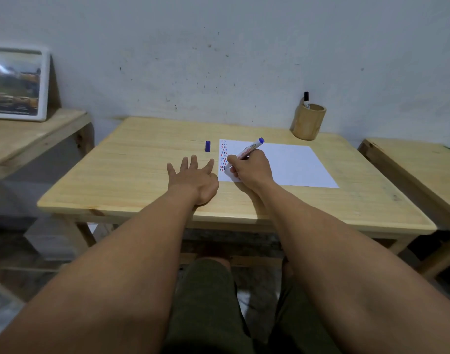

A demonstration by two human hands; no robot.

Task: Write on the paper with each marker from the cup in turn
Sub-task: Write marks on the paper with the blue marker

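A white sheet of paper [293, 164] lies on the wooden table [132, 159], with small red, blue and black marks in columns along its left edge. My right hand [252, 168] grips a blue whiteboard marker [247, 152], uncapped, its tip touching the paper near the lower left corner. The blue cap [207, 146] stands on the table just left of the paper. My left hand [193, 178] lies flat on the table with fingers spread, beside the paper's left edge. A bamboo cup [308, 121] at the back right holds a black marker [306, 99].
A framed picture [17, 83] leans against the wall on a second wooden table [27, 134] to the left. Another wooden table [420, 162] stands close on the right. The grey wall runs right behind the table.
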